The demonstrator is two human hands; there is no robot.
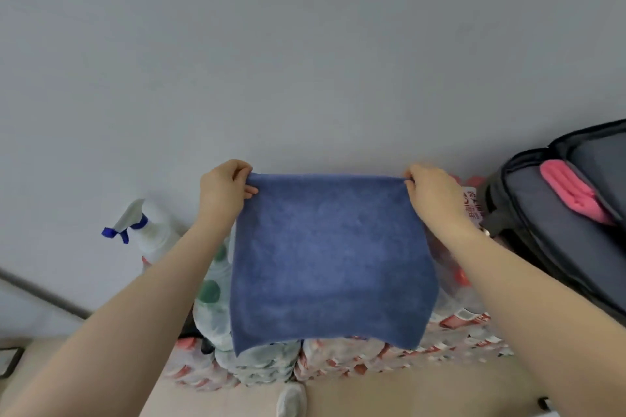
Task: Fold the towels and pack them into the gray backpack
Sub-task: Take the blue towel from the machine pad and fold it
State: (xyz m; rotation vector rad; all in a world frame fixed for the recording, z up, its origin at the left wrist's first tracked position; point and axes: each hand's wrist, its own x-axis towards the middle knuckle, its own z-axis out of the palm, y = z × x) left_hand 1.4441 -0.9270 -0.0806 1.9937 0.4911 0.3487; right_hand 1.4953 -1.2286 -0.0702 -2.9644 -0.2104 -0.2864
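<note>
While our arms reach forward, we hold a blue towel (330, 257) up in the air by its two top corners, stretched flat between our hands. Our left hand (225, 184) pinches the left corner, fingers curled around the edge with the thumb in front. Our right hand (432, 189) pinches the right corner in the same way, fingers bunched on the cloth. Below the taut top edge the towel hangs free as a smooth sheet, its lower edge sagging slightly toward the left.

To the right stands the gray backpack (555, 223), its main compartment unzipped and gaping. A folded pink towel (576, 191) sits in that opening, its upper end sticking out.

Behind the blue towel lie stacked packs of bottles (372, 359) wrapped in clear plastic with red and white labels; the towel hides much of them. On the left, near our left forearm, a white spray bottle (149, 230) with a blue trigger stands against the pale gray wall (305, 44). A white shoe (291, 399) shows at the near bottom edge on the beige floor (406, 396).
</note>
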